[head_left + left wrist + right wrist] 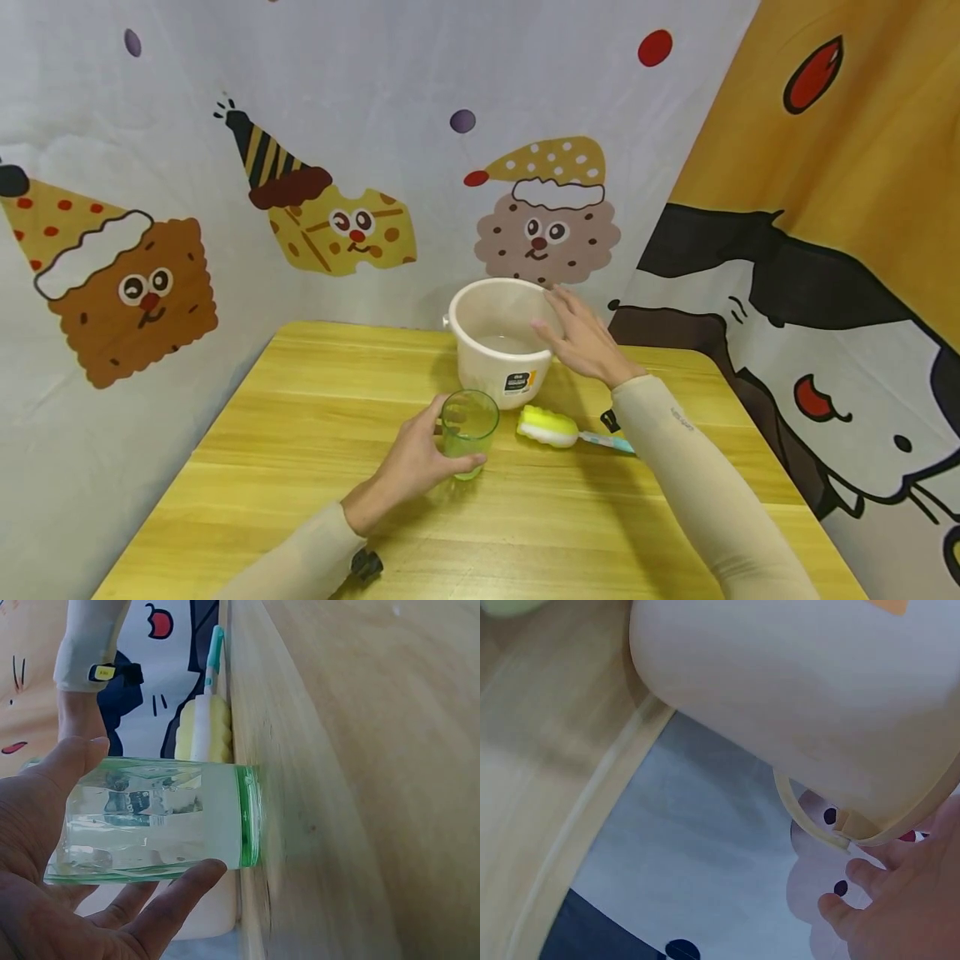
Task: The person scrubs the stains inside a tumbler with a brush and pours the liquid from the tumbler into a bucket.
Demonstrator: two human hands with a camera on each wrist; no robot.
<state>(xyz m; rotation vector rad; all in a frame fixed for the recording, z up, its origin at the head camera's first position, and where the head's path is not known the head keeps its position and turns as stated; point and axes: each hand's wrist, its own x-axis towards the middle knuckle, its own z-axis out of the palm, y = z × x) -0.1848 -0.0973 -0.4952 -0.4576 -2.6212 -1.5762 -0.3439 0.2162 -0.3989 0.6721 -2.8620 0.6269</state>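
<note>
A clear green-tinted drinking glass (470,433), partly filled with clear liquid, stands upright near the middle of the table. My left hand (418,450) grips it, thumb on one side and fingers on the other; the left wrist view shows its thick green base (248,816) at the tabletop. Behind it stands a cream plastic bucket (487,367) with a dark label. My right hand (585,337) is at the bucket's right rim, fingers extended. In the right wrist view its fingers (864,874) lie beside the rim and the bucket's handle (799,814); whether they touch is unclear.
A yellow-and-white sponge brush (549,427) with a blue and white handle lies on the wooden table (300,433), right of the glass and in front of the bucket. Cartoon-printed curtains (375,100) hang behind the table and along its right side.
</note>
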